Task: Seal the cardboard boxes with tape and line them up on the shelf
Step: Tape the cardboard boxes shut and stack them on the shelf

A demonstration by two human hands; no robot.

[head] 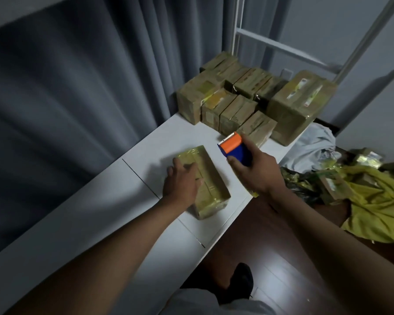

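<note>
A flat cardboard box (210, 178) wrapped in glossy tape lies on the white table (114, 201). My left hand (182, 180) rests on top of it with fingers spread, pressing it down. To the right and a little above the table, my right hand (251, 168) grips a blue tape dispenser (236, 149) with an orange top and a toothed blade pointing away from me. Several taped boxes (237, 103) stand packed together at the table's far end, the biggest box (300, 105) at the right.
A white metal shelf frame (282, 45) rises behind the boxes. Grey curtains (77, 87) hang along the left. At the right lie yellow bags (378, 208) with more boxes and a pale cloth (312, 148) on the dark wood floor (271, 246).
</note>
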